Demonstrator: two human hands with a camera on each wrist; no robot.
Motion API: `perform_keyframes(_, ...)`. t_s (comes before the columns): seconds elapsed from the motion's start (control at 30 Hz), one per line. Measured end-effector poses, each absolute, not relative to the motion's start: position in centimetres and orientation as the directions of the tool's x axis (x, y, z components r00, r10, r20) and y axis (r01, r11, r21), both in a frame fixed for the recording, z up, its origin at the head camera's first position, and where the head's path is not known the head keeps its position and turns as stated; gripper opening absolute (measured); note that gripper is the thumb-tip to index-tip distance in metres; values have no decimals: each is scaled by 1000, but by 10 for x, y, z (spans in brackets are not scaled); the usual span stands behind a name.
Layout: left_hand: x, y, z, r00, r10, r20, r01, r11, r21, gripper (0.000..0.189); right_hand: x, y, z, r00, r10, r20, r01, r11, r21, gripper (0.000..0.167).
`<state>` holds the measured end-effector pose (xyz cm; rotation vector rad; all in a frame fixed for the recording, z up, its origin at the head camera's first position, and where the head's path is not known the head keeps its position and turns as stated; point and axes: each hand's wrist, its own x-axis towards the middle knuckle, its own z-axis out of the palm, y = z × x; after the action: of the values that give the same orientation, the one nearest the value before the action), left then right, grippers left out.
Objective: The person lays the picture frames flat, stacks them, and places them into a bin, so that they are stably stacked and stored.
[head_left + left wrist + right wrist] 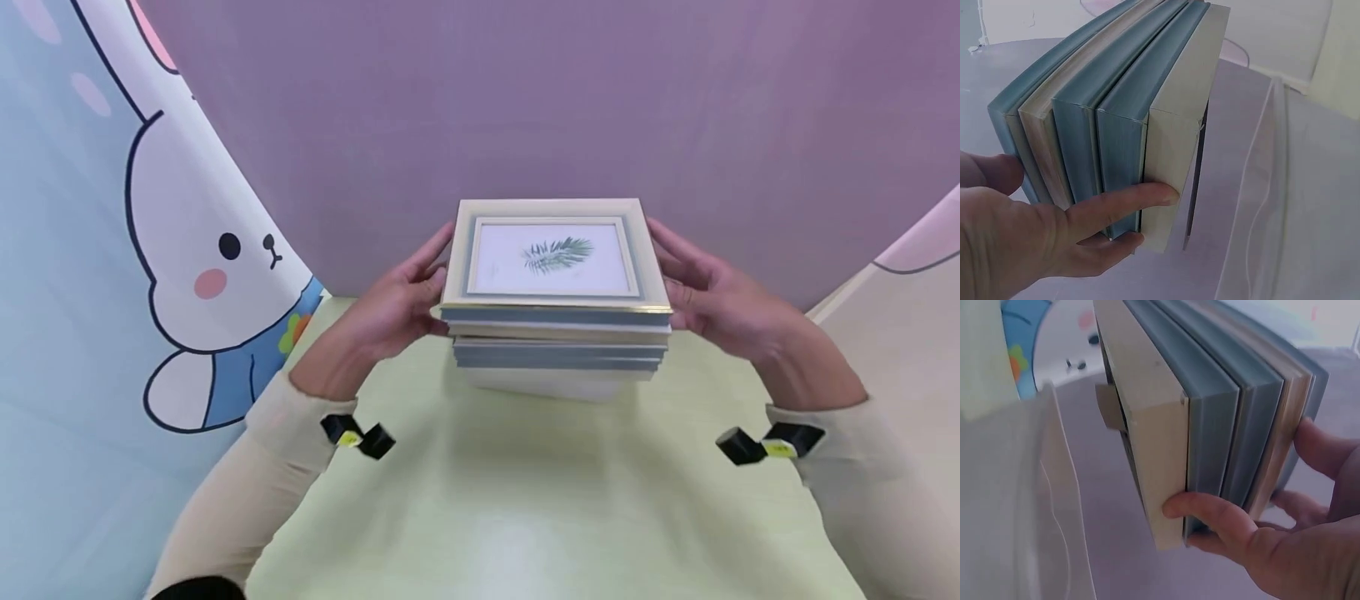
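Between both hands is a stack of several picture frames, raised over the table. On top, a cream picture frame (555, 302) with a blue-grey inner border shows a green leaf print. Below it, blue-grey and cream edges (1122, 137) alternate, ending in a cream frame (1147, 394) at the bottom. My left hand (393, 304) grips the stack's left side, fingers and thumb spread over the edges of several frames. On the right side my right hand (723, 300) holds it the same way, one finger reaching the bottom frame in the right wrist view. Some fingertips are hidden.
Under the stack lies a pale green table (510, 500). A whitish object (1310, 219) with a thin raised edge shows close below the frames in both wrist views. A purple backdrop (525, 100) stands behind; a blue cloth with a cartoon rabbit (202, 242) hangs at left.
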<state>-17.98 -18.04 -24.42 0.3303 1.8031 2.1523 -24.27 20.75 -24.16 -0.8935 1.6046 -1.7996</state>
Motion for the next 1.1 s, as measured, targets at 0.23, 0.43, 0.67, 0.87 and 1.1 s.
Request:
perform_keyframes(0.23,-227,-176,-253,-926,378,-18,-90,-174,981,62,-278,205,-247,-672,-737,67,6,-95,-995,78)
perform_keyframes(0.43,-270,-175,-272,-937,343,-71,-150,-210,966,59,-309,199,-267,-702,-711,46,58,-122,-991,78)
perform_keyframes(0.67,-308,-172,-299,-947,288,-145,-223,-263,939,54,-340,192,-295,-733,-680,-1,126,-134,-983,78)
perform_keyframes(0.87,-327,-163,-321,-951,230,-208,-270,-284,920,50,-350,184,-317,-801,-589,-108,208,-106,-972,67)
perform_keyframes(1.1,-337,-148,-335,-925,218,-312,-358,-225,906,68,-350,162,-335,-874,-432,-220,318,-167,-933,57)
